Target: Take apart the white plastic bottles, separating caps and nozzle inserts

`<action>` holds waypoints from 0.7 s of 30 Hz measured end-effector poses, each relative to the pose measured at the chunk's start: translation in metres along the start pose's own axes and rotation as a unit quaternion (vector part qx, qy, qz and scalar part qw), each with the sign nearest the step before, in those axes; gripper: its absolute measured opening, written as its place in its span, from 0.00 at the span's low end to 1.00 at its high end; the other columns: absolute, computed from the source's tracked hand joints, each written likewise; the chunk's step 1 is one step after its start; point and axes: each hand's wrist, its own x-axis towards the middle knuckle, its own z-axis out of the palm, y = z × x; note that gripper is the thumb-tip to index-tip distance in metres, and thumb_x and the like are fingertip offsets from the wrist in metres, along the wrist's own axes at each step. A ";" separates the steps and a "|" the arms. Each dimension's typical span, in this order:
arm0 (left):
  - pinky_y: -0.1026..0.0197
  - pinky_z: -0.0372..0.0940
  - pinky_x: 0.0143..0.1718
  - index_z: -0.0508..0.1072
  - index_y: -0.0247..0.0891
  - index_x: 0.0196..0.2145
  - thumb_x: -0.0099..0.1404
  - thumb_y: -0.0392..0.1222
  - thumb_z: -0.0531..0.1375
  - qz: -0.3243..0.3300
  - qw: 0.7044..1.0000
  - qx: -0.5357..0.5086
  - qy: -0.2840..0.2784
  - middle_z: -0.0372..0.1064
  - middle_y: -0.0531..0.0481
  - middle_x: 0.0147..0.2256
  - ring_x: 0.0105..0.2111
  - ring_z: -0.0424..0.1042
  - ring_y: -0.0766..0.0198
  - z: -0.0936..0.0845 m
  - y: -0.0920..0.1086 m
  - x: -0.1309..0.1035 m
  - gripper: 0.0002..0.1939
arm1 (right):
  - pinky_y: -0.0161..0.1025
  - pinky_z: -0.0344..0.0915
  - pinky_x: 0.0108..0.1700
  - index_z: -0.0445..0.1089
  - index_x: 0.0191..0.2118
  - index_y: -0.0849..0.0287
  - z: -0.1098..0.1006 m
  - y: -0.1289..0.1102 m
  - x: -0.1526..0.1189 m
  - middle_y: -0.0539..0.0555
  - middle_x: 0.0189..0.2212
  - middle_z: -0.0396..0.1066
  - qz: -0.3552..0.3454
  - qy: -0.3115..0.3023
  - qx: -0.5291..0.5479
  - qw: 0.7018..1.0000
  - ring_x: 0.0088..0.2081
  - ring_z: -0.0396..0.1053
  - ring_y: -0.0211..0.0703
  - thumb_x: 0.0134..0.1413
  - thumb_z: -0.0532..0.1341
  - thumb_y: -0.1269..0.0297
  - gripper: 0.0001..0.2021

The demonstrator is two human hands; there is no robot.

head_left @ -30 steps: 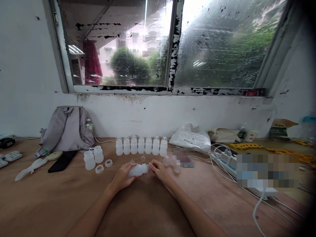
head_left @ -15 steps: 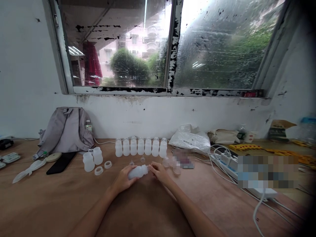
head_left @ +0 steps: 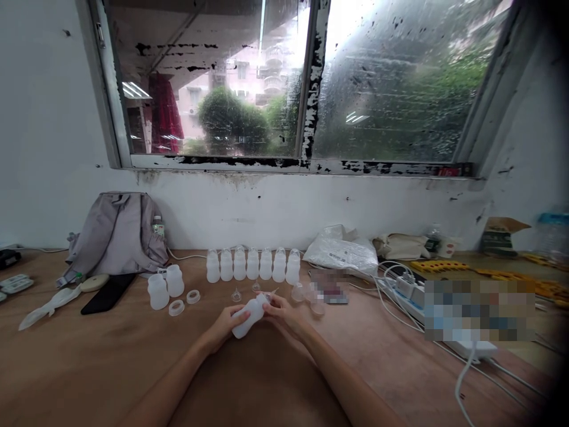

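A frosted white baby bottle (head_left: 248, 320) is held tilted just above the table, its neck end up and to the right. My left hand (head_left: 222, 325) is closed around the bottle's body. The fingers of my right hand (head_left: 283, 311) are closed at its neck end, where a small clear part shows, probably a teat; the fingers partly cover it. Behind the hands, a clear teat (head_left: 236, 295) and a second teat (head_left: 256, 286) stand on the table. To the left lie two white collar rings (head_left: 176, 308), near two uncapped bottles (head_left: 158, 293).
Several capped bottles (head_left: 253, 264) form a row near the wall. Clear domed caps (head_left: 297, 292) sit right of my hands, with a plastic bag (head_left: 343, 252) behind. Power strips and cables (head_left: 402, 308) run along the right. At left are a grey backpack (head_left: 116, 234) and a black phone-like slab (head_left: 108, 294).
The bottle has tilted more steeply, its base swinging down toward me. My right fingers have shifted from the tip to around the neck end. The teat behind my left hand shows more fully.
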 end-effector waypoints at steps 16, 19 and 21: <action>0.66 0.60 0.24 0.70 0.29 0.36 0.55 0.50 0.57 -0.107 0.960 -0.258 -0.005 0.67 0.46 0.27 0.25 0.66 0.67 0.021 0.011 -0.007 0.19 | 0.41 0.61 0.36 0.69 0.40 0.59 0.011 0.005 0.000 0.57 0.38 0.69 -0.011 0.024 0.132 0.991 0.37 0.66 0.46 0.42 0.62 0.58 0.17; 0.67 0.60 0.24 0.70 0.28 0.35 0.54 0.48 0.59 -0.075 0.962 -0.260 -0.023 0.66 0.47 0.26 0.24 0.65 0.68 0.020 0.012 -0.008 0.18 | 0.41 0.60 0.39 0.69 0.40 0.59 0.012 0.002 0.000 0.56 0.38 0.69 -0.025 0.025 0.130 0.991 0.39 0.65 0.46 0.42 0.63 0.59 0.17; 0.66 0.61 0.27 0.70 0.29 0.38 0.53 0.47 0.60 -0.027 0.983 -0.180 -0.005 0.68 0.47 0.28 0.27 0.66 0.65 0.018 0.012 -0.007 0.20 | 0.41 0.58 0.41 0.70 0.37 0.60 0.011 0.004 0.001 0.56 0.36 0.69 -0.037 0.039 0.107 0.993 0.39 0.64 0.46 0.41 0.63 0.58 0.15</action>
